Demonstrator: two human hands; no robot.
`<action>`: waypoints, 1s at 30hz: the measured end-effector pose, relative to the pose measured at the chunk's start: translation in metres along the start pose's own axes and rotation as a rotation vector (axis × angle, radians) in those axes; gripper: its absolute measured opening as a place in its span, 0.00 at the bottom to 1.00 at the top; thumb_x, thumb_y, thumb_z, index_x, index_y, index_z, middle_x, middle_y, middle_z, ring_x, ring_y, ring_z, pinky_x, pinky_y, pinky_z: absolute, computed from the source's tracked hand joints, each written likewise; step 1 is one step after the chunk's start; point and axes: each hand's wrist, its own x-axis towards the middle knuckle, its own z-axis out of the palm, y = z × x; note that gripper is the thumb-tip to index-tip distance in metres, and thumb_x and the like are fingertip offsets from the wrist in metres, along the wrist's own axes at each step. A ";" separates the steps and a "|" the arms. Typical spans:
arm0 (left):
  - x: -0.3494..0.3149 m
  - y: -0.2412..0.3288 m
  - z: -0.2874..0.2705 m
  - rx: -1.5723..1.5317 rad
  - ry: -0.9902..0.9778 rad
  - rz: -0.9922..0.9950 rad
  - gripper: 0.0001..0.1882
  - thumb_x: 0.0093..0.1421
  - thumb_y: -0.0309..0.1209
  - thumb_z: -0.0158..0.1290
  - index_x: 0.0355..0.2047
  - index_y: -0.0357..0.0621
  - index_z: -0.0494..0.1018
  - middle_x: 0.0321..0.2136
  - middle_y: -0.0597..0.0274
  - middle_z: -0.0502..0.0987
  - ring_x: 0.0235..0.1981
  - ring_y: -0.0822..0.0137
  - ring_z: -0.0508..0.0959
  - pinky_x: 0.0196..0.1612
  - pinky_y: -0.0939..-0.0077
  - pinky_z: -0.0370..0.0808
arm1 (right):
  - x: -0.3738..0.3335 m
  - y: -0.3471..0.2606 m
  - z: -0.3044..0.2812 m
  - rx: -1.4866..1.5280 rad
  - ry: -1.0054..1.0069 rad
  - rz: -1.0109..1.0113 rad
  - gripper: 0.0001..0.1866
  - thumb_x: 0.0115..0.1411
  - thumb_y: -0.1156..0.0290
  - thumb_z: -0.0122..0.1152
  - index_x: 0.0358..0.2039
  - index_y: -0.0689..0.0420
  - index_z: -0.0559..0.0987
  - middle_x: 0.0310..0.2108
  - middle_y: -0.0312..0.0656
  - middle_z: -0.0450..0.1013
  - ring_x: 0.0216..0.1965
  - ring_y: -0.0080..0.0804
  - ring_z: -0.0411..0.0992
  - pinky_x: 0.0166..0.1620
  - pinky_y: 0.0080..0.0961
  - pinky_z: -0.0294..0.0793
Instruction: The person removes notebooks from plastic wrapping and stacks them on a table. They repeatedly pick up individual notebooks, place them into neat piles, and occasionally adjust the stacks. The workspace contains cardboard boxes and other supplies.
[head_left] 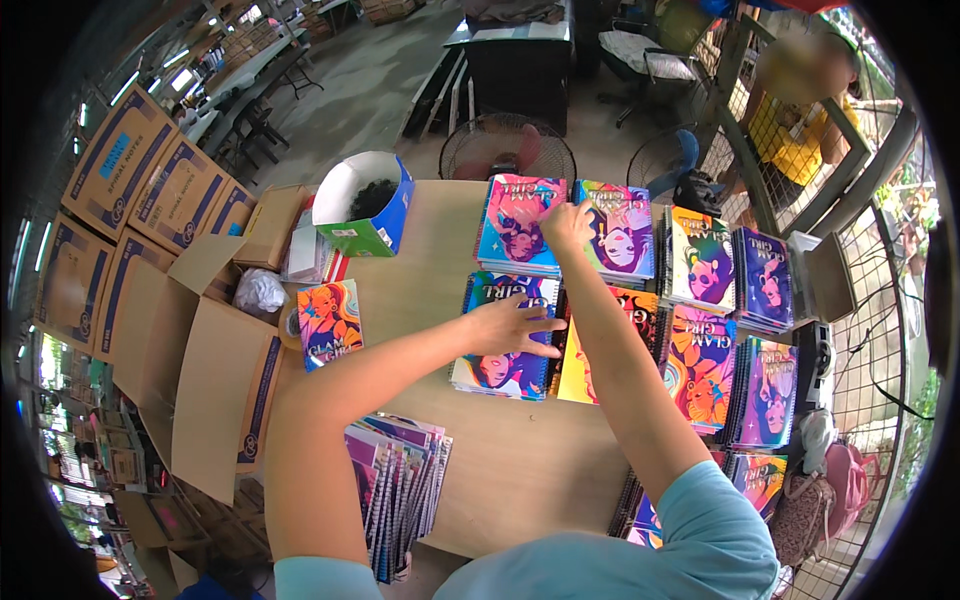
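Note:
My left hand (513, 329) lies with spread fingers on a blue and purple spiral notebook (497, 370) in the near row of stacks. My right hand (568, 226) reaches past it to the far row, its fingers bent together at the seam between a pink and blue notebook stack (513, 240) and a green and purple one (627, 238). Whatever its fingertips hold, if anything, is hidden. Under my right forearm sits a yellow and red notebook stack (585, 365), partly covered. Next to it stands an orange and purple stack (699, 365).
More notebook stacks (765, 390) line the table's right side. A leaning notebook pile (395, 490) sits at the near left, a single notebook (330, 318) farther up. Beyond are an open-topped box (385, 232) and cartons (225, 390). Fans (508, 150) and a person (790, 130) are past the table.

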 end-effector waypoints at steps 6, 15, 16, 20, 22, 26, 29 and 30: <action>0.017 0.006 0.003 0.013 0.116 0.067 0.17 0.56 0.31 0.48 0.45 0.67 0.69 0.60 0.65 0.54 0.55 0.63 0.64 0.55 0.58 0.64 | 0.021 0.016 -0.026 0.267 0.232 -0.298 0.19 0.53 0.70 0.55 0.45 0.64 0.68 0.45 0.54 0.66 0.40 0.52 0.71 0.38 0.46 0.74; 0.011 0.008 0.001 0.075 -0.032 0.079 0.18 0.58 0.30 0.41 0.46 0.69 0.69 0.45 0.67 0.72 0.51 0.65 0.69 0.63 0.51 0.54 | -0.131 0.070 -0.248 0.365 0.960 -0.693 0.31 0.56 0.75 0.55 0.59 0.60 0.57 0.49 0.57 0.68 0.42 0.49 0.73 0.42 0.35 0.74; 0.002 0.010 0.018 0.109 0.082 0.069 0.18 0.58 0.30 0.40 0.46 0.70 0.69 0.47 0.65 0.71 0.52 0.65 0.68 0.62 0.51 0.53 | -0.158 0.074 -0.266 0.417 0.965 -0.681 0.30 0.57 0.74 0.56 0.58 0.62 0.58 0.47 0.55 0.69 0.41 0.43 0.74 0.42 0.31 0.73; 0.011 0.007 0.030 0.178 0.089 0.141 0.14 0.56 0.32 0.44 0.43 0.63 0.69 0.50 0.64 0.66 0.53 0.64 0.67 0.57 0.51 0.60 | -0.244 0.095 -0.315 0.613 1.077 -0.614 0.26 0.58 0.76 0.57 0.56 0.67 0.62 0.35 0.43 0.74 0.33 0.20 0.70 0.37 0.15 0.68; 0.015 0.003 0.025 0.182 0.055 0.204 0.11 0.53 0.33 0.49 0.39 0.57 0.69 0.48 0.65 0.66 0.51 0.64 0.68 0.55 0.52 0.63 | -0.280 0.117 -0.327 0.690 1.073 -0.493 0.26 0.58 0.78 0.56 0.56 0.68 0.61 0.32 0.40 0.74 0.32 0.19 0.69 0.35 0.13 0.67; 0.015 -0.008 -0.006 0.126 0.065 0.348 0.14 0.47 0.32 0.56 0.36 0.55 0.69 0.28 0.60 0.74 0.39 0.58 0.76 0.47 0.58 0.71 | -0.325 0.166 -0.336 0.713 1.128 -0.488 0.27 0.58 0.79 0.56 0.57 0.71 0.59 0.38 0.44 0.72 0.31 0.20 0.66 0.33 0.13 0.64; -0.015 -0.023 -0.079 0.010 0.227 0.108 0.10 0.54 0.32 0.50 0.39 0.54 0.69 0.24 0.55 0.72 0.27 0.53 0.77 0.27 0.63 0.76 | -0.347 0.197 -0.340 0.732 1.225 -0.506 0.27 0.58 0.80 0.55 0.57 0.71 0.59 0.39 0.45 0.71 0.32 0.20 0.65 0.34 0.16 0.63; -0.029 -0.009 -0.118 -0.001 0.535 0.025 0.12 0.56 0.36 0.52 0.41 0.53 0.68 0.23 0.55 0.71 0.25 0.53 0.77 0.26 0.63 0.75 | -0.357 0.202 -0.341 0.741 1.237 -0.468 0.26 0.58 0.82 0.53 0.56 0.72 0.58 0.44 0.50 0.70 0.39 0.26 0.70 0.42 0.20 0.70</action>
